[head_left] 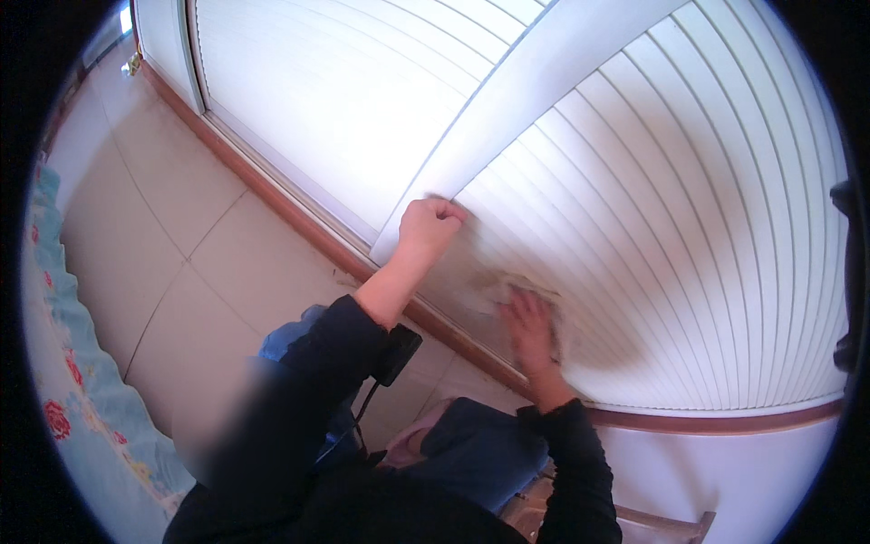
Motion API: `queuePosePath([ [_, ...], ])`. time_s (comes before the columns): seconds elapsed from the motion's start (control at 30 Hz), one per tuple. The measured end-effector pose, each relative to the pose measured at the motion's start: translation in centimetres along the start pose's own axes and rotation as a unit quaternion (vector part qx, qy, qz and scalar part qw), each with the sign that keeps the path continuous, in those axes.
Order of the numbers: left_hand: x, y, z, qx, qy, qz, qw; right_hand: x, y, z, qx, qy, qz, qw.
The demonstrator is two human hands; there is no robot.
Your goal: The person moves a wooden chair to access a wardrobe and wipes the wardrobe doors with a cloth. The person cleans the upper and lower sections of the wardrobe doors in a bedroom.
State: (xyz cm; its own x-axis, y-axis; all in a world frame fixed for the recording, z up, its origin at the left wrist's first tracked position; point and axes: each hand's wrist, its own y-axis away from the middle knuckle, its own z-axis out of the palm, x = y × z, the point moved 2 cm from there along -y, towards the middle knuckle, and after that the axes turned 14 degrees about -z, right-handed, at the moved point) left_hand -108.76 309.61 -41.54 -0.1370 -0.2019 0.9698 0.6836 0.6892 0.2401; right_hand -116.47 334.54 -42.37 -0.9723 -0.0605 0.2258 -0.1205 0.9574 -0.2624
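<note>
A white sliding door with slatted panels (671, 218) stands in front of me. My right hand (530, 326) lies with fingers spread over a pale beige cloth (555, 295), pressing it against the lower part of the slats; the hand is slightly blurred. Up and to the left, my left hand (430, 230) is closed, its fingers curled in at the lower end of the smooth white door frame (489, 118). Whatever those fingers may hold is hidden.
Brown wooden trim (272, 192) and a metal track run along the door's foot. Beige floor tiles (190, 335) spread to the left, beside a light blue floral ruffled cloth (77, 390). A wooden stool (657, 520) shows at lower right; a black device (396, 354) with a cable hangs by my left forearm.
</note>
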Motion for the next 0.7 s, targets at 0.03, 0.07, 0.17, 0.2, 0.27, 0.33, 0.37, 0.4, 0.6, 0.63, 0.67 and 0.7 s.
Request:
queuePosePath([
  [0.03,0.1,0.1,0.1,-0.008,-0.004,-0.010,1.000,0.6,1.1,-1.3,-0.018,0.017,0.020,0.999],
  [0.07,0.0,0.2,0.1,-0.012,-0.006,-0.009,1.000,0.9,1.9,-2.8,0.019,0.059,0.002,0.998],
  [0.17,-0.3,0.3,0.0,-0.009,0.013,-0.001,1.000,2.0,2.3,-6.2,0.075,0.092,0.024,0.993],
  [0.2,-0.4,0.3,0.0,-0.003,0.008,0.001,1.000,2.0,1.8,-7.0,0.099,0.096,0.026,0.990],
  [0.27,-0.9,0.2,-0.2,0.005,0.000,0.014,1.000,2.1,0.4,-8.2,0.133,0.096,0.048,0.985],
  [0.33,-1.4,0.1,-0.4,0.003,-0.002,0.011,1.000,2.1,-1.4,-10.4,0.183,0.121,0.046,0.975],
  [0.37,-1.4,0.0,-0.5,0.006,0.002,0.012,1.000,2.2,-2.8,-11.9,0.227,0.132,0.033,0.964],
  [0.4,-1.5,0.0,-0.7,0.005,0.001,0.011,1.000,2.5,-3.7,-13.1,0.248,0.136,0.059,0.957],
  [0.6,-1.1,-0.1,-1.4,-0.003,0.007,0.001,1.000,6.2,-13.6,-24.0,0.412,0.269,-0.008,0.871],
  [0.63,-1.1,-0.1,-1.5,-0.005,0.017,-0.002,1.000,6.7,-15.9,-23.8,0.402,0.246,-0.073,0.879],
  [0.67,-1.1,-0.2,-1.4,-0.004,0.030,0.002,1.000,6.7,-17.4,-22.4,0.403,0.278,-0.037,0.871],
  [0.7,-0.9,-0.3,-1.5,-0.002,0.039,0.003,0.999,6.3,-18.4,-21.5,0.364,0.291,-0.025,0.884],
])
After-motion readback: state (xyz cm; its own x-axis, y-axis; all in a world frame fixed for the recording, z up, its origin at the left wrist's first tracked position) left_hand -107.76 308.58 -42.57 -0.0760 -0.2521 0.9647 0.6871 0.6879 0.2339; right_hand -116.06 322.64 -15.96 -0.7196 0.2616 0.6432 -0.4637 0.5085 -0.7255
